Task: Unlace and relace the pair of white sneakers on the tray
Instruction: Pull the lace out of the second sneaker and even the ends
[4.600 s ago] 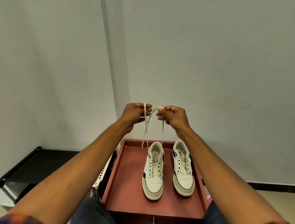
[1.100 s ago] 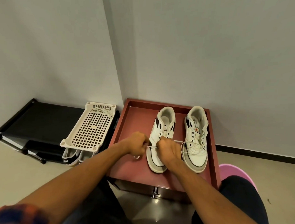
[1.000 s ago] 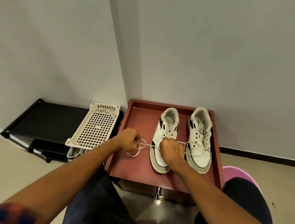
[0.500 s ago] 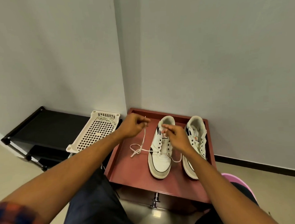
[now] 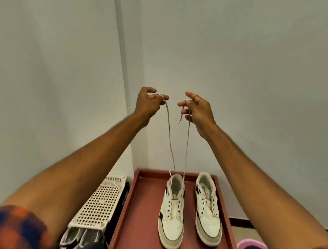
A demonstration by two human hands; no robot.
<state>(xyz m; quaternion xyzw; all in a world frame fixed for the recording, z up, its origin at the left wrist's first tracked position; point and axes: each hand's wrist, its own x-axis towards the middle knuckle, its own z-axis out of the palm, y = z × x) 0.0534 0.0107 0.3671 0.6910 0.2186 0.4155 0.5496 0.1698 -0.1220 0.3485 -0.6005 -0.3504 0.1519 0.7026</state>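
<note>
- A plaid sleeve [image 5: 19, 234] in orange and blue is filling the lower left corner.
- A white perforated rack [image 5: 100, 202] is standing just beside the tray's left wall, and a pair of dark-striped shoes [image 5: 76, 241] is poking out from under it.
- The left grip [image 5: 149, 102] is hanging high above the tray, in front of the wall corner. Its thumb and curled fingers are pinching one end of the white lace [image 5: 169, 135].
- The lace is running down in two nearly straight strands, close together, to the collar of the left sneaker [image 5: 172, 212].
- The red-brown tray [image 5: 142, 210] is carrying both sneakers side by side, toes pointing towards the person and heels near the wall.
- The right grip [image 5: 198, 107] is level with the left one and a little apart from it. Its thumb and forefinger are pinching the other strand, the remaining fingers are loosely spread, and a short tail of lace is dangling below the pinch.
- The right sneaker [image 5: 208, 209] is sitting just beside its mate, not touching either hand.
- A pink object [image 5: 251, 244] is showing at the bottom edge, right of the tray.
</note>
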